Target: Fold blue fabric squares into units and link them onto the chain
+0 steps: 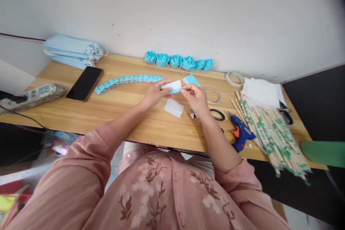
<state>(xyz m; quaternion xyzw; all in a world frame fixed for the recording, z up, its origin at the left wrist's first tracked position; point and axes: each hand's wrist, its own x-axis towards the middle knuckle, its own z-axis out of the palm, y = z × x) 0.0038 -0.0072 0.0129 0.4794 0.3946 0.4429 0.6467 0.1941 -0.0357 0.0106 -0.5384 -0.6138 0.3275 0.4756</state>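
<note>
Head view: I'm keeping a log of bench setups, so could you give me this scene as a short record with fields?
Left hand: holds a white-and-blue piece
Right hand: fingertips at the piece's right end; whether they pinch it is unclear
Below the hands: white sheet on the table
Along the back: six blue flowers in a row
Left side: masks, phone, power strip, pleated blue strip
Right side: glue gun, wrapped sticks, white stack
</note>
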